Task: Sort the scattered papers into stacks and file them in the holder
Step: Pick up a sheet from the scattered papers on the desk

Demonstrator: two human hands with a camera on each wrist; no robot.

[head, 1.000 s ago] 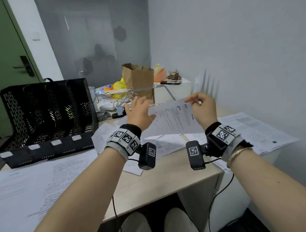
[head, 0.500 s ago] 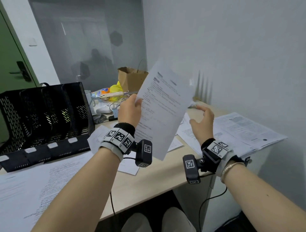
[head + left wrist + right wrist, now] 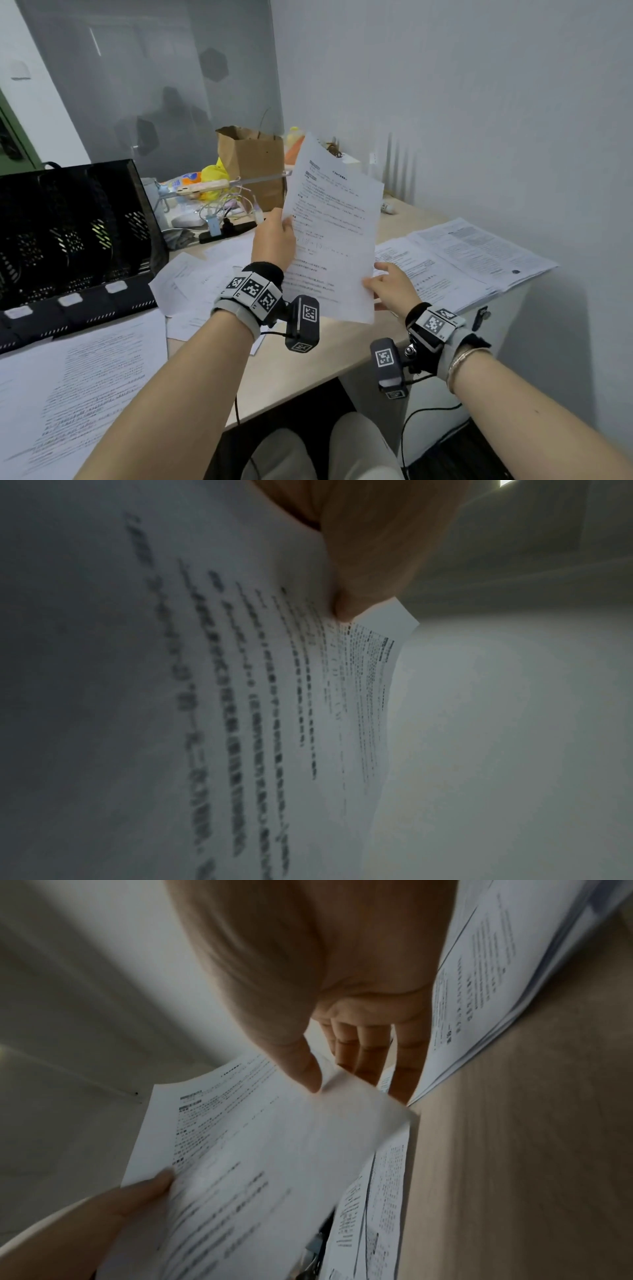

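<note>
My left hand [image 3: 279, 231] grips a printed sheet [image 3: 335, 222] by its left edge and holds it upright over the desk. The left wrist view shows the thumb [image 3: 359, 569] pressed on the sheet [image 3: 240, 696]. My right hand [image 3: 378, 279] is at the sheet's lower right edge: its thumb [image 3: 306, 1077] touches the sheet [image 3: 257, 1150] and its fingers lie straight behind. The black mesh file holder [image 3: 68, 233] stands at the left. Loose papers [image 3: 191, 284] lie mid-desk, a stack of papers [image 3: 462, 260] lies at the right, and a large sheet [image 3: 68, 394] lies front left.
A brown paper bag [image 3: 253, 164], a yellow toy [image 3: 214, 174] and a power strip with cables [image 3: 226, 228] crowd the back of the desk [image 3: 301, 363]. A grey wall runs close along the right side. My knees show below the desk's front edge.
The sheet was held low by both hands, then my left hand raised it upright while the right let go. My right hand has now come back to its lower right edge.
</note>
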